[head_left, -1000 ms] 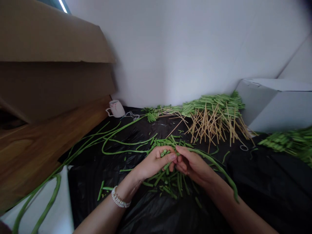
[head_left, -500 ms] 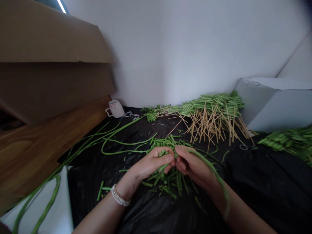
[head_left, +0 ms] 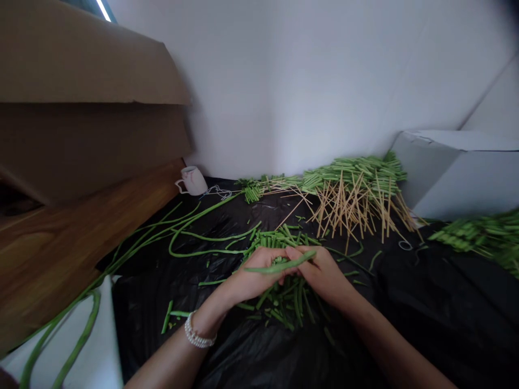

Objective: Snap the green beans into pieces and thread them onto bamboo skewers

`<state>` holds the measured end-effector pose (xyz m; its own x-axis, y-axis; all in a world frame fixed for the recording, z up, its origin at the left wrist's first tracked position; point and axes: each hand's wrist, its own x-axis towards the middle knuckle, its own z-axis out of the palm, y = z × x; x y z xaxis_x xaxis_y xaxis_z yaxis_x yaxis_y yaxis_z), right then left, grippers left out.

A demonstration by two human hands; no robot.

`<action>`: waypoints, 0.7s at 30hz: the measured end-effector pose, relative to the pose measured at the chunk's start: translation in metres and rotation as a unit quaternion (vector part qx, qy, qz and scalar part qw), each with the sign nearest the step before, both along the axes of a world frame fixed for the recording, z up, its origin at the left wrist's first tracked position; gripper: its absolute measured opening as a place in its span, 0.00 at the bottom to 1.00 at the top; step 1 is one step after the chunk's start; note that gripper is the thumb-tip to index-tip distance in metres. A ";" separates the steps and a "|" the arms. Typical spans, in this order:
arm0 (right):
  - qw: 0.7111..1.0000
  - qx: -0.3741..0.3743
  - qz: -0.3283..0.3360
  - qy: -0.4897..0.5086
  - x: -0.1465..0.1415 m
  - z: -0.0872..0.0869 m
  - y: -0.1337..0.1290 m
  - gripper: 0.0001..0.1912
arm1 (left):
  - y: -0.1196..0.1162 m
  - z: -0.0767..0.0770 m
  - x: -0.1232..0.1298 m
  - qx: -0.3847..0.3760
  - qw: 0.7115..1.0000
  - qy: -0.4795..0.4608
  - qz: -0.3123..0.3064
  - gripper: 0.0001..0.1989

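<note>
My left hand [head_left: 255, 273] and my right hand [head_left: 318, 274] are close together above the black plastic sheet [head_left: 425, 313]. A short length of green yard-long bean [head_left: 281, 262] lies across both hands, gripped by the fingers of each. Under them is a loose heap of cut bean pieces [head_left: 286, 305]. Long uncut beans [head_left: 203, 246] curve across the sheet to the left. A pearl-like beaded bracelet [head_left: 197, 333] circles my left wrist.
Behind stands a pile of bean pieces with bamboo skewers [head_left: 348, 200]. More bean bundles [head_left: 474, 237] lie at right, beside a white box [head_left: 458, 175]. A white mug [head_left: 192, 181] sits by the wooden board [head_left: 81, 232], under a cardboard box [head_left: 81, 70].
The long bean that trailed down past my right forearm is gone from there. A short bean length now lies across both hands, and my hands have closed together.
</note>
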<state>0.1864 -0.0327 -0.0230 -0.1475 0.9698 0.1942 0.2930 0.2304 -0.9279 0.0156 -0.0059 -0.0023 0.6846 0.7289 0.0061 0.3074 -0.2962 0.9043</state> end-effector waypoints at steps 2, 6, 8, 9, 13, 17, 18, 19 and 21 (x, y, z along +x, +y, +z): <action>0.996 -0.057 0.034 0.056 -0.001 0.000 -0.001 0.21 | 0.001 0.003 -0.002 -0.002 1.000 -0.016 -0.011 0.16; 0.971 -0.126 0.074 0.188 -0.006 0.001 -0.004 0.27 | 0.002 0.005 -0.002 -0.057 0.994 -0.084 -0.031 0.16; 0.947 -0.150 0.089 0.271 -0.010 0.001 -0.005 0.28 | 0.001 0.004 -0.001 -0.079 0.988 -0.130 -0.029 0.17; 0.931 -0.167 0.095 0.310 -0.012 0.000 -0.006 0.28 | 0.000 0.003 0.000 -0.088 0.984 -0.153 -0.025 0.18; 0.902 -0.190 0.110 0.372 -0.019 -0.002 -0.008 0.26 | -0.002 0.002 0.003 -0.149 0.960 -0.237 0.026 0.20; 0.924 -0.168 0.134 0.317 -0.019 -0.003 -0.010 0.26 | 0.003 0.002 0.003 -0.213 0.930 -0.280 0.111 0.18; 0.927 -0.166 0.148 0.303 -0.018 -0.003 -0.011 0.27 | 0.005 0.002 0.002 -0.223 0.925 -0.283 0.120 0.17; 0.927 -0.167 0.163 0.294 -0.016 -0.004 -0.012 0.27 | 0.007 0.001 0.001 -0.232 0.922 -0.283 0.125 0.15; 0.922 -0.175 0.193 0.286 -0.015 -0.005 -0.013 0.28 | 0.010 0.000 0.000 -0.248 0.924 -0.260 0.128 0.13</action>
<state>0.1718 -0.0457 -0.0278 -0.4656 0.8844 0.0312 -0.3076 -0.1287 -0.9428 0.0160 0.0036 -0.0026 0.4884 0.8678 -0.0917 -0.2054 0.2164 0.9545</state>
